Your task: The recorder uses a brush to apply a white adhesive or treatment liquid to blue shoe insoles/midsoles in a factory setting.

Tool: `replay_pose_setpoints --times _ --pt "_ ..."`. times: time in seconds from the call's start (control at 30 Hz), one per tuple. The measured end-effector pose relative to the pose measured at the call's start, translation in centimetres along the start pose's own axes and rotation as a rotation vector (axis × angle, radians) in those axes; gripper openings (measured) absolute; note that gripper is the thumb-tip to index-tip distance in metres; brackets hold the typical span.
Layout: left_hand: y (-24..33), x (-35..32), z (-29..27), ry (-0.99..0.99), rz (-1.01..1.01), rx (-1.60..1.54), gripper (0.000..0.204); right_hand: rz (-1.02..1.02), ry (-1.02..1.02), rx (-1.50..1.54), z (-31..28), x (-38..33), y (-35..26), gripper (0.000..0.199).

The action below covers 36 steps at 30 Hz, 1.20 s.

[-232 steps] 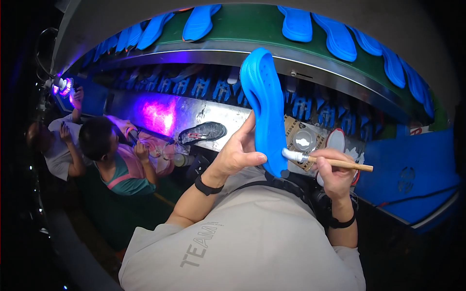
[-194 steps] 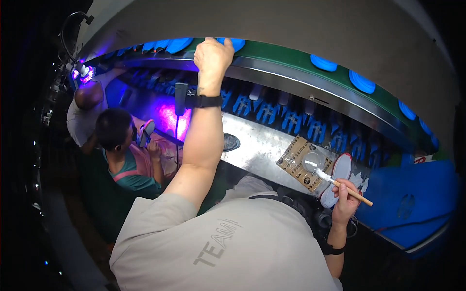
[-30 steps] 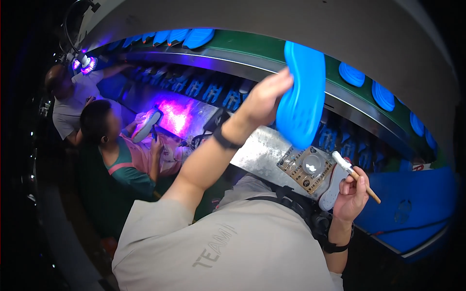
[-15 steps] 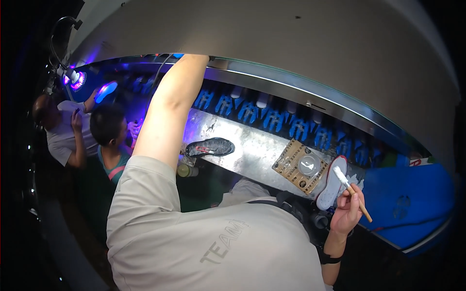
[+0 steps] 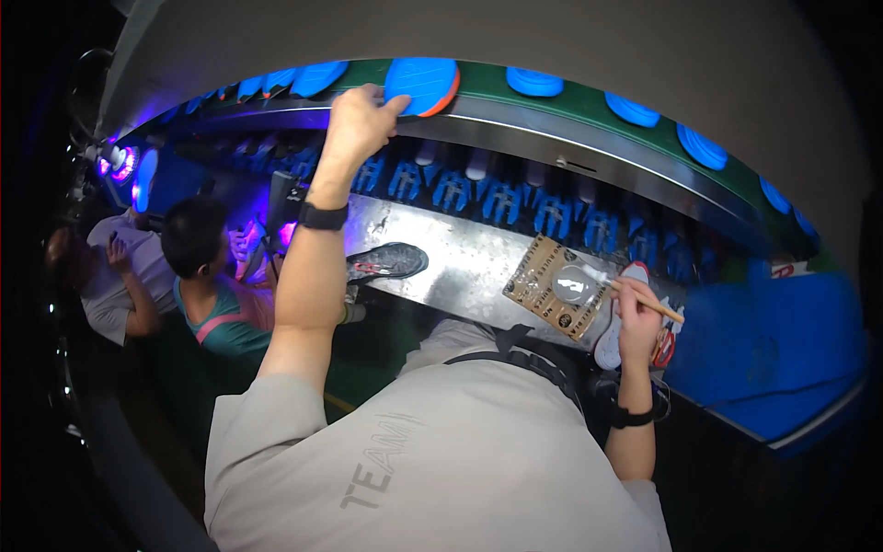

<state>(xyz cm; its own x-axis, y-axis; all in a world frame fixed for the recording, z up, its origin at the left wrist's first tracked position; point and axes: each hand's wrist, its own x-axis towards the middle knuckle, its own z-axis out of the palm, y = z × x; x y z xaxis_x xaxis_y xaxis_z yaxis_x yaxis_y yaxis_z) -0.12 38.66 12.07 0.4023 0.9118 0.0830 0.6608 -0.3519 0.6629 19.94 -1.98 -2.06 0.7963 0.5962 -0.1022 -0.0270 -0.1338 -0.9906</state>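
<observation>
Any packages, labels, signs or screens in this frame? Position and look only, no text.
Cardboard sheet: flat on the metal bench, left of the right hand; brown, roughly square, dark printed marks, pale patch in the middle.
Sign: far right behind the bench; small, white with red marks, mostly hidden.
No screens visible.

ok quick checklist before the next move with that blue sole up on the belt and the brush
1. Left hand has contact with the blue sole: ok, fingertips rest on its near edge, though a full grip is not visible.
2. Sole lies on the green belt: ok, flat in the row of other soles.
3. Right hand holds the brush: ok, fingers closed round the handle.
4. Brush tip over the cardboard pad: ok.
5. Glue on the bristles: cannot tell, too small.
6. Dark shoe clear of both hands: ok, it sits alone on the metal bench.
</observation>
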Motion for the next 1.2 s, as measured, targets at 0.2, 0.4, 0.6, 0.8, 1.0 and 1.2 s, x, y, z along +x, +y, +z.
replay_pose_setpoints --times 0.2,0.4,0.6,0.8,1.0,1.2 --pt "-4.1 -2.8 0.3 -0.255 -0.137 -0.863 0.031 0.019 -0.013 -0.336 0.4 3.3 6.7 0.017" --pt "-3.1 -9.3 2.7 -0.456 -0.291 -1.784 0.068 0.025 -0.073 -0.664 1.4 4.3 10.8 0.023" --pt "-3.1 -9.2 3.8 -0.788 -0.233 -2.031 0.089 -0.045 -0.102 -0.758 2.1 3.9 11.8 0.023" --pt "-2.0 -12.7 5.0 -0.734 -0.047 -1.781 0.096 -0.092 -0.013 -0.476 0.9 2.3 8.7 0.017" --pt "-1.7 -17.1 5.8 -0.620 -0.028 -1.468 0.113 -0.070 -0.151 -0.643 -0.1 1.8 10.2 0.017" --pt "-1.3 -19.3 5.4 -0.595 -0.064 -1.434 0.118 -0.143 -0.100 -0.111 2.4 0.9 1.8 0.017"
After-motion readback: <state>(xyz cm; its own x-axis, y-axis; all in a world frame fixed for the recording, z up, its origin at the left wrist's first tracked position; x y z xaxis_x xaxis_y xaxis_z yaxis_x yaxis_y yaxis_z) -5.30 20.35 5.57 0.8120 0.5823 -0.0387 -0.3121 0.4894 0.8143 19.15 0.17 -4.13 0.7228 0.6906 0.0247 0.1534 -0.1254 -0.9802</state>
